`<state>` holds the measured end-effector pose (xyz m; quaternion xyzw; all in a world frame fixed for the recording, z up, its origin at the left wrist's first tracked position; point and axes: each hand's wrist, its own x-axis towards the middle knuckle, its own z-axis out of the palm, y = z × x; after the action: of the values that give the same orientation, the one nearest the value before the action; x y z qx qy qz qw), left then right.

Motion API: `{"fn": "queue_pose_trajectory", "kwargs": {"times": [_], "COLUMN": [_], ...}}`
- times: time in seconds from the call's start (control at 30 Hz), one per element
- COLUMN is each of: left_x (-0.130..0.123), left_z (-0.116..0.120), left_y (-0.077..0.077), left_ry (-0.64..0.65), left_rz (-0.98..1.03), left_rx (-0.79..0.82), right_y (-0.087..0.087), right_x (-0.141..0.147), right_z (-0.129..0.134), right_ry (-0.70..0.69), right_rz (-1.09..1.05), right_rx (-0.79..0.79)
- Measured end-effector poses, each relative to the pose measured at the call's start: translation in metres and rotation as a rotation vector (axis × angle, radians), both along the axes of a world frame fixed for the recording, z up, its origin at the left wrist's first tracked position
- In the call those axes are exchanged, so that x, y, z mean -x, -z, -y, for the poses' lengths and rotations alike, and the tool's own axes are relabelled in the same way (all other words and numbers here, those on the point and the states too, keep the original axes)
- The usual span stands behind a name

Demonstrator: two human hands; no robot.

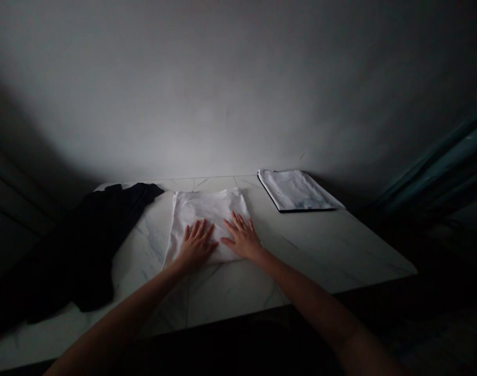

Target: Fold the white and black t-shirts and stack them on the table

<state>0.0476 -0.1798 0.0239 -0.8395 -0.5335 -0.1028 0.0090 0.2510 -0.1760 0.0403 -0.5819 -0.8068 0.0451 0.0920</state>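
The left hand [197, 244] lies flat on a white cloth [207, 203], palm down, with its fingers spread out. The right hand [242, 236] lies flat on the same cloth too, near its right side, and its fingers are spread as well. The two thumbs point toward each other and are very near. Neither hand is pinching anything. Two bare arms reach up to the cloth from the bottom. The white cloth is folded into a flat shape with four sides, and it sits in the middle of the desk [309, 250], with a few soft wrinkles in it. The desk top is white with gray streaks, like marble. Off to the right, near the back, is a flat white folded cloth [297, 189] with a dark edge showing under it. On the left, a big dark cloth [93, 235] lies in a loose heap, well apart from the right one. Behind the desk is a plain pale wall [207, 94]. Far right, something blue-green [438, 156] shows, but it is too dark to tell what it is.
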Motion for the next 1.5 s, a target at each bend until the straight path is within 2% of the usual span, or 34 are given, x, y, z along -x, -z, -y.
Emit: {"fn": "queue_pose_trajectory", "kwargs": {"times": [0.1,0.2,0.27,0.4,0.5,0.67,0.73,0.87,0.97,1.03,1.1,1.2,1.3,1.4,1.5], "left_x": [0.005,0.012,0.012,0.012,0.02,0.042,0.05,0.073,0.096,0.112,0.125,0.137,0.139,0.136,0.135], "left_z": [-0.001,-0.015,-0.039,-0.104,-0.134,-0.15,-0.157,-0.178,-0.196,-0.208,-0.218,-0.225,-0.226,-0.228,-0.234], "left_y": [0.017,0.019,0.01,-0.008,-0.004,0.023,0.027,0.015,-0.001,-0.009,-0.015,-0.021,-0.026,-0.029,-0.032], "left_ry": [-0.01,-0.014,-0.03,-0.098,-0.2,-0.206,-0.27,-0.488,-0.598,-0.566,-0.467,-0.366,-0.216,-0.056,-0.005], "left_rz": [-0.033,-0.036,-0.029,-0.032,-0.037,0.047,0.092,0.175,0.27,0.372,0.481,0.608,0.716,0.77,0.79], "left_rx": [0.023,0.023,-0.01,-0.081,0.001,-0.02,-0.08,-0.166,-0.091,0.051,0.174,0.195,0.182,0.239,0.323], "right_y": [0.015,0.017,0.011,-0.003,0.0,0.017,0.021,0.025,0.025,0.022,0.018,0.014,0.012,0.006,-0.006], "right_x": [-0.006,-0.012,-0.011,-0.005,-0.006,-0.016,-0.021,-0.027,-0.031,-0.036,-0.044,-0.054,-0.062,-0.069,-0.08], "right_z": [-0.007,-0.028,-0.056,-0.125,-0.159,-0.178,-0.186,-0.202,-0.211,-0.216,-0.222,-0.233,-0.245,-0.257,-0.271], "right_ry": [-0.024,-0.042,-0.024,0.042,0.069,0.043,0.045,0.13,0.153,0.233,0.352,0.424,0.369,0.221,0.068], "right_rz": [0.01,0.001,-0.001,0.039,0.036,0.018,0.019,0.011,-0.037,-0.098,-0.163,-0.311,-0.458,-0.497,-0.483], "right_rx": [0.049,0.098,0.111,0.107,0.11,0.106,0.075,0.035,-0.038,-0.106,-0.133,-0.031,0.095,0.153,0.291]}}
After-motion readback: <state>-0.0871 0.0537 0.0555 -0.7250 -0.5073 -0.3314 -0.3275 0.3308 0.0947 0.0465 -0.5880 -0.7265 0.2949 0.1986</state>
